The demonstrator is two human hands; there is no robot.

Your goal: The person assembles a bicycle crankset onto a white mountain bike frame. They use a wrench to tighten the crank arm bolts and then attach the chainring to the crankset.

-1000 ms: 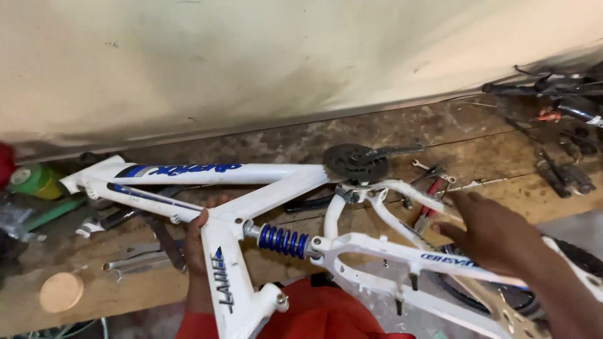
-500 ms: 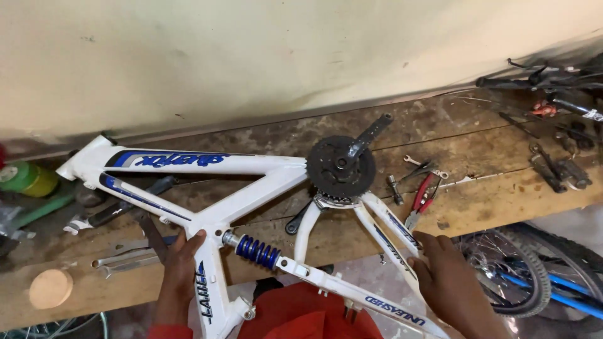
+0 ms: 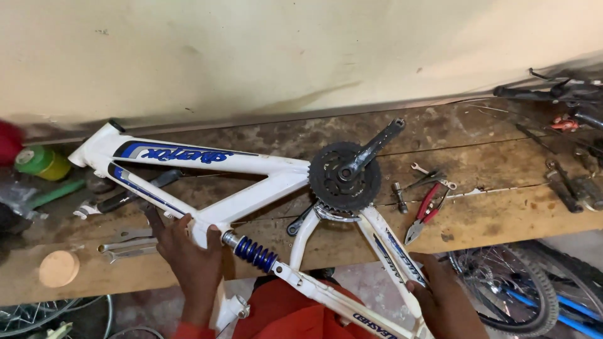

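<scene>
A white bicycle frame (image 3: 251,164) with blue markings lies flat across a worn wooden workbench (image 3: 490,216). A black chainring with its crank arm (image 3: 345,176) sits at the frame's middle. A blue coil shock (image 3: 253,252) joins the seat tube to the rear triangle. My left hand (image 3: 188,254) grips the seat tube just left of the shock. Over the bench's front edge, my right hand (image 3: 443,298) holds the rear stay of the frame.
Red-handled pliers (image 3: 426,210) and small wrenches (image 3: 433,177) lie right of the chainring. Spanners (image 3: 125,248) and a round wooden disc (image 3: 59,269) lie at the left, with a green can (image 3: 39,162) behind. Bicycle wheels (image 3: 521,282) stand under the bench at right.
The frame has swung round and been laid flatter on the bench, the crank now pointing up-right. Both hands have shifted lower along the frame toward the bench's front edge.
</scene>
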